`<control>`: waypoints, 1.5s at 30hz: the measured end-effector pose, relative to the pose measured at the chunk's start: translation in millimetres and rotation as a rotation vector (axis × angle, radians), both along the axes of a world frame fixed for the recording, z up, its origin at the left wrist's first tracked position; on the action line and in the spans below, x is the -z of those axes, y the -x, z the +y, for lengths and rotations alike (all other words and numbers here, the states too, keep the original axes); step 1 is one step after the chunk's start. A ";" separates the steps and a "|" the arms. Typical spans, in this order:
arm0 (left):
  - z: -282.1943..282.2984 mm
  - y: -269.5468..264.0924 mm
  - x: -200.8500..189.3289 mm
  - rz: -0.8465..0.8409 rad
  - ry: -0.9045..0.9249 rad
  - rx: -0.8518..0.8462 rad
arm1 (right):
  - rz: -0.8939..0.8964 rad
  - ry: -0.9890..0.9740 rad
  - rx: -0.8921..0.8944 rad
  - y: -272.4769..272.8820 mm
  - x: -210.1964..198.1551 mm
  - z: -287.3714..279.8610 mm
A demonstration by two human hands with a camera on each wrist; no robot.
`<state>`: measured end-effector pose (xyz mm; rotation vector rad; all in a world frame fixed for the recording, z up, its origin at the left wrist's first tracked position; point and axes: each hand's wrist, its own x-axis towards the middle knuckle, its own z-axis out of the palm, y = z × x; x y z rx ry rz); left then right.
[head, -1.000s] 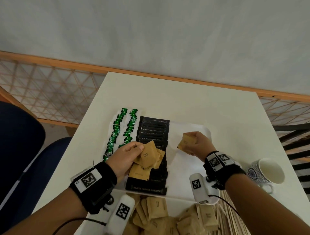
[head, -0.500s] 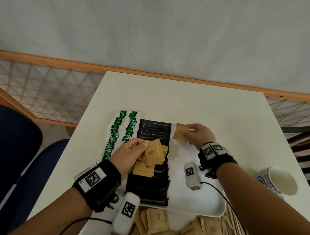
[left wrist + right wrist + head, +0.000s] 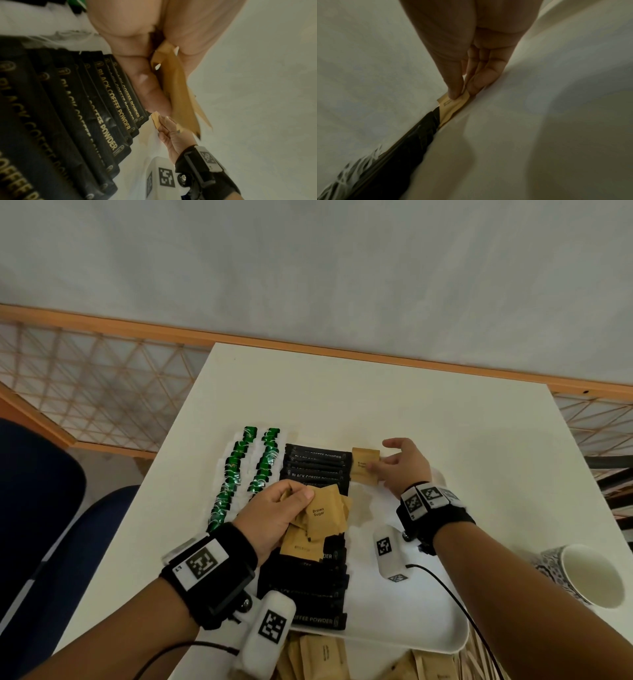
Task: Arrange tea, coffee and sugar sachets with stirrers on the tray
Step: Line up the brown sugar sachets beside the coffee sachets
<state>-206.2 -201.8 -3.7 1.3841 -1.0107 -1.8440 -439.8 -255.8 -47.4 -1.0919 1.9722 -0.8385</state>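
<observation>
A white tray (image 3: 404, 625) lies on the table. It carries two rows of green tea sachets (image 3: 236, 470) at the left and a column of black coffee sachets (image 3: 315, 467) beside them. My left hand (image 3: 274, 515) grips a fan of brown sugar sachets (image 3: 322, 518) above the coffee column; in the left wrist view the brown sugar sachets (image 3: 178, 94) sit between thumb and fingers. My right hand (image 3: 404, 465) pinches a single brown sugar sachet (image 3: 364, 465) at the tray's far end, right of the coffee sachets. In the right wrist view the single sachet (image 3: 453, 106) lies low against the tray.
Loose brown sugar sachets (image 3: 318, 659) and wooden stirrers (image 3: 479, 659) lie in front of the tray's near edge. A patterned mug (image 3: 585, 577) lies on its side at the right. A dark blue chair (image 3: 51, 535) stands left of the table (image 3: 342, 392).
My right hand has carried the single sugar sachet forward and left to the tray's far end, beside the coffee column, and lowered it. My left hand keeps its bundle.
</observation>
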 end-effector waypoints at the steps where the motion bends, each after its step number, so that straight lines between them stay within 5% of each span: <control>1: 0.0 0.7 0.4 -0.003 0.004 0.003 | 0.008 0.001 -0.001 0.3 0.6 -0.2; 10: 0.6 7.6 5.6 -0.045 0.045 -0.006 | -0.011 0.033 0.017 -2.1 -9.5 15.0; 16: 4.2 8.7 5.4 -0.089 0.078 -0.004 | -0.397 -0.041 -0.267 -28.8 -54.7 57.9; 20: 8.4 13.0 3.0 -0.087 0.107 -0.023 | -0.414 -0.120 -0.454 -36.5 -63.6 76.4; 26: 13.8 15.9 -4.8 0.052 0.016 -0.046 | -0.569 -0.073 -0.284 -36.4 -62.7 76.5; 32: 12.8 11.2 0.8 0.048 0.004 -0.061 | -0.627 -0.089 -0.295 -37.5 -58.0 79.6; 37: 9.6 9.9 2.6 0.051 0.015 -0.104 | -0.600 -0.091 -0.271 -28.0 -53.1 79.7; 45: 6.3 7.6 -3.2 0.047 -0.029 -0.107 | -0.308 0.003 0.109 15.4 -25.0 49.6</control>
